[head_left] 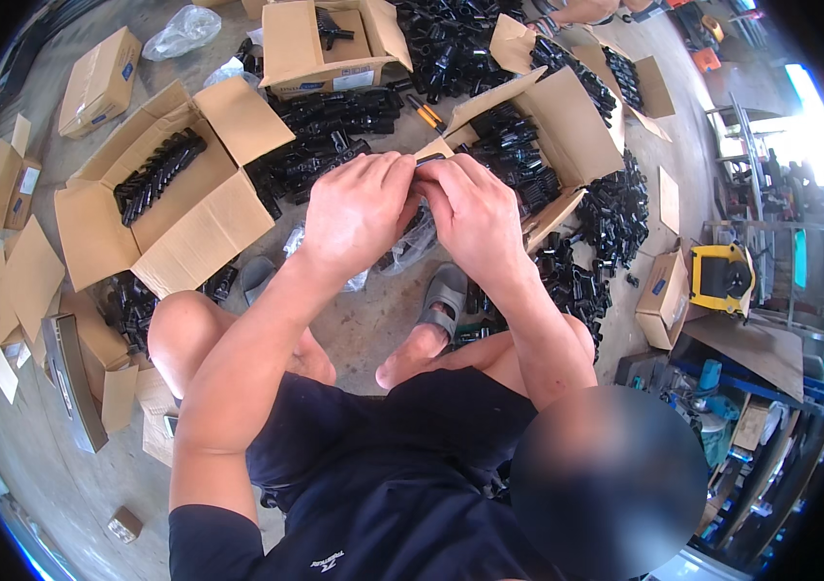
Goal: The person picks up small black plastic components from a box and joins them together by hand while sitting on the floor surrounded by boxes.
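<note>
Open brown cardboard box [155, 208] left of hands, another [567, 126] right, white-labelled one [320, 53] beyond | left hand [354, 213] and right hand [475, 218] together, pinching small black part [428, 160] between fingertips above floor [364, 320]

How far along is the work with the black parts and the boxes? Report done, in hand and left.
Done, it seems: a row of black parts lies packed in the open box at left, and more fill the box at right. In hand: the left hand and right hand meet on one small black part, mostly hidden by the fingers. Left: loose piles of black parts on the floor, plus a nearly empty top box.
</note>
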Tool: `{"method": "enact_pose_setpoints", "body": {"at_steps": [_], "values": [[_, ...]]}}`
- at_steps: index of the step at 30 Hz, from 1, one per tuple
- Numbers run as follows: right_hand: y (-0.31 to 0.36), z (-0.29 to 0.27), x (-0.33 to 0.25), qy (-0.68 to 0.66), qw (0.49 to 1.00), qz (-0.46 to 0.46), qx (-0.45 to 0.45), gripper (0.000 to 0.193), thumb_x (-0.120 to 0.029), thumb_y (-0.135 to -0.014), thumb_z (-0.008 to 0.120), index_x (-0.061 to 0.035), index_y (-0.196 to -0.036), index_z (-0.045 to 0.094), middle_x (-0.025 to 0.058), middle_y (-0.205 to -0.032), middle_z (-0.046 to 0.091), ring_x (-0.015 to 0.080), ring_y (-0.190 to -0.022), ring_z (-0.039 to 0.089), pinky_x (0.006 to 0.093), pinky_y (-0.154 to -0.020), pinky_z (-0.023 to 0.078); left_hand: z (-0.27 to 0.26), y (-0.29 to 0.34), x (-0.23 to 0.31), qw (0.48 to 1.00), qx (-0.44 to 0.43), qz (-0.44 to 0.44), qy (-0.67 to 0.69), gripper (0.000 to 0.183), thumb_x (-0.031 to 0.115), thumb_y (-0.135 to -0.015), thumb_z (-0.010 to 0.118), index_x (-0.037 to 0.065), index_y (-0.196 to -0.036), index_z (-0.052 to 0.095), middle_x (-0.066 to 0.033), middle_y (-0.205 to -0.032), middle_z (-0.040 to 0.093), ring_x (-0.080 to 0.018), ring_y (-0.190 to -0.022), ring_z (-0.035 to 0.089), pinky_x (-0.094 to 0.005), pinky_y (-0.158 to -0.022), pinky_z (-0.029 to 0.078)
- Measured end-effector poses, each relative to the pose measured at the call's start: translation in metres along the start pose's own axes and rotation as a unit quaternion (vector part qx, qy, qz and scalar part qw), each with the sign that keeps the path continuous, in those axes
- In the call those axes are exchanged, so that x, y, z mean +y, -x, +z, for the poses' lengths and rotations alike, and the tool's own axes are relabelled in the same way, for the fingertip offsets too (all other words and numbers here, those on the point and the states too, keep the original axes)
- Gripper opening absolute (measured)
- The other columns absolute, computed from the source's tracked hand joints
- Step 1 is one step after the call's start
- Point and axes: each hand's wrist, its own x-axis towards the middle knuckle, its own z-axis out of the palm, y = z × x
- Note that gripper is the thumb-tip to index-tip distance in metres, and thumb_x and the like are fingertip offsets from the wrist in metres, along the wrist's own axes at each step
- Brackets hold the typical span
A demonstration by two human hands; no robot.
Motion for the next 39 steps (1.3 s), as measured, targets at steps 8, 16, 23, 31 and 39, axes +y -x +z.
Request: {"method": "enact_pose_setpoints", "body": {"at_steps": [8, 16, 23, 31, 39], "values": [[0.001, -0.013, 0.022, -0.363, 0.898, 0.246, -0.038, 0.046, -0.005, -0.086, 0.077, 0.0001, -0.129, 0.061, 0.0047, -0.099, 0.066, 0.0129, -0.08, 0.064, 0.0275, -0.073, 0.055, -0.022, -0.009, 0.006, 0.901, -0.101, -0.293, 0.303, 0.041, 0.015, -0.081, 0.084, 0.0, -0.115, 0.068, -0.0068, -0.092, 0.074, -0.009, -0.077, 0.069, -0.0265, -0.069, 0.056], [0.009, -0.005, 0.024, -0.592, 0.758, 0.268, -0.054, 0.042, -0.008, -0.091, 0.075, 0.0028, -0.128, 0.061, 0.0049, -0.103, 0.07, 0.0081, -0.077, 0.062, 0.024, -0.069, 0.054, -0.021, -0.01, 0.011, 0.787, -0.069, -0.304, 0.532, 0.03, 0.0, -0.09, 0.073, -0.002, -0.119, 0.067, -0.0063, -0.108, 0.071, -0.008, -0.096, 0.065, -0.0239, -0.085, 0.054], [0.004, -0.007, 0.015, -0.57, 0.778, 0.263, -0.017, 0.039, -0.007, -0.091, 0.075, 0.0037, -0.126, 0.063, 0.0039, -0.097, 0.07, 0.0081, -0.073, 0.062, 0.0245, -0.064, 0.055, -0.016, -0.007, 0.007, 0.807, -0.022, -0.264, 0.528, 0.028, -0.008, -0.088, 0.072, -0.003, -0.116, 0.067, -0.0086, -0.108, 0.072, -0.0118, -0.097, 0.067, -0.025, -0.087, 0.054], [0.005, 0.01, 0.048, -0.583, 0.752, 0.306, -0.028, 0.039, -0.026, -0.102, 0.063, 0.0029, -0.128, 0.062, 0.0055, -0.09, 0.068, 0.0107, -0.074, 0.063, 0.0257, -0.062, 0.053, -0.012, -0.007, 0.002, 0.772, 0.029, -0.331, 0.542, 0.021, -0.004, -0.088, 0.075, -0.005, -0.109, 0.069, -0.011, -0.1, 0.074, -0.0113, -0.088, 0.069, -0.0247, -0.08, 0.056], [0.104, 0.193, 0.141, 0.009, 0.931, 0.263, -0.254, 0.016, -0.015, -0.084, 0.067, -0.0013, -0.084, 0.075, 0.0221, -0.087, 0.073, 0.0359, -0.082, 0.073, 0.0474, -0.075, 0.058, -0.02, -0.011, -0.027, 0.654, 0.125, -0.359, 0.654, 0.017, 0.004, -0.097, 0.063, -0.005, -0.112, 0.068, -0.0205, -0.103, 0.072, -0.0298, -0.091, 0.073, -0.0407, -0.077, 0.065]]}}
